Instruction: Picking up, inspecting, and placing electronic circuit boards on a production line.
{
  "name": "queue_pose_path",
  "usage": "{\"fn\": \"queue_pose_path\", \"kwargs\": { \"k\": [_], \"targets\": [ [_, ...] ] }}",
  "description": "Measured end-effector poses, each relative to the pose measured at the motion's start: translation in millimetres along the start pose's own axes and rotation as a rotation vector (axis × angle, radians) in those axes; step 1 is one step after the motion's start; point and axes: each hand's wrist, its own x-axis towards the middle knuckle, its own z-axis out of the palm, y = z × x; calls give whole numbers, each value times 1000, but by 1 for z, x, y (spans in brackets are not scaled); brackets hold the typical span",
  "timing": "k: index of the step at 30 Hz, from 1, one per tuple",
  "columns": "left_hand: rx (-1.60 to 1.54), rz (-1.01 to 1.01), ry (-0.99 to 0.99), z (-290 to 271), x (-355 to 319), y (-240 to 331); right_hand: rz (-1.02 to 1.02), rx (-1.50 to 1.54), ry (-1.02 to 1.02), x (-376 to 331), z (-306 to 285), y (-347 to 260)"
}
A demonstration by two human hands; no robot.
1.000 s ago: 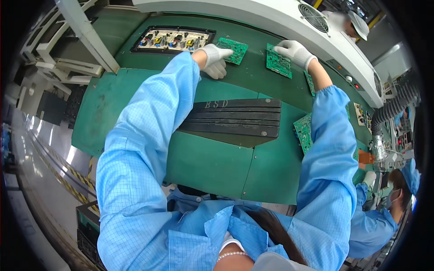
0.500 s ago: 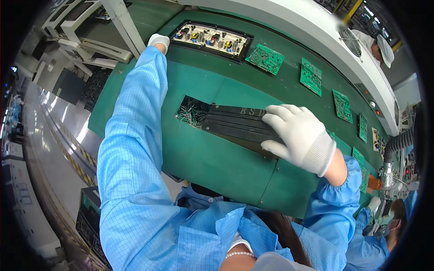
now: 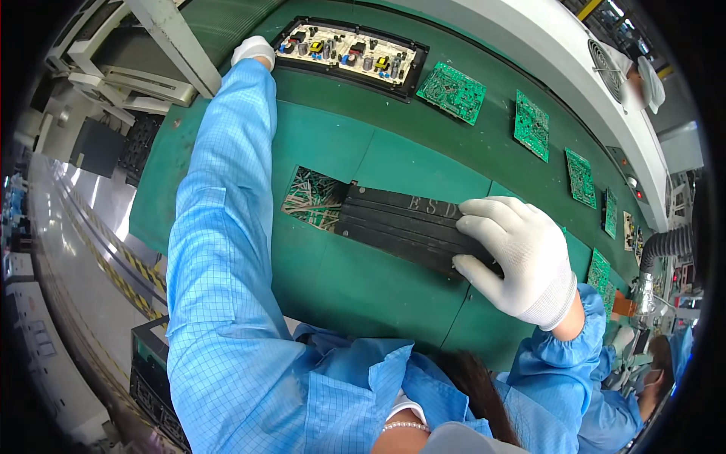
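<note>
Right hand [image 3: 518,253] spread across the right end of a black grooved bar [image 3: 397,225], thumb at the near edge, fingers over the top, clasping that end. Bar laid flat on the green table [image 3: 340,303], just right of a sunken compartment [image 3: 342,194] heaped with thin, pale lead clippings [image 3: 310,198]. Left hand [image 3: 253,51] at the left end of a black-rimmed tray [image 3: 340,79]; fingers mostly hidden, so no telling whether pinching or spread. Inside the tray, cream circuit boards [image 3: 349,53] crowded with cylindrical capacitors and yellow-wrapped transformers. To the tray's right, green circuit boards [image 3: 451,92] spaced in a row.
</note>
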Motion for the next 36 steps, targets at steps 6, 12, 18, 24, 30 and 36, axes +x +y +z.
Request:
{"fn": "queue_pose_path", "kwargs": {
  "k": [6, 12, 18, 24, 30, 36],
  "targets": [
    [-164, 58, 24, -7, -1, -6, 2, 2, 11, 3, 0, -3],
    [-609, -3, -206, -49, -33, -44, -19, -20, 39, 1, 3, -2],
    [-1047, 79, -140, -107, -135, -96, -30, -11, 77, 1, 6, -5],
    [-1388, 148, -78, -139, -230, -138, -24, -43, 74, 1, 8, -11],
    [-1530, 94, -116, -131, -291, -149, 2, -30, 69, 1, 8, -14],
    [-1638, -73, 114, -111, -374, -204, -2, -15, 49, 3, 6, -21]
  ]
}}
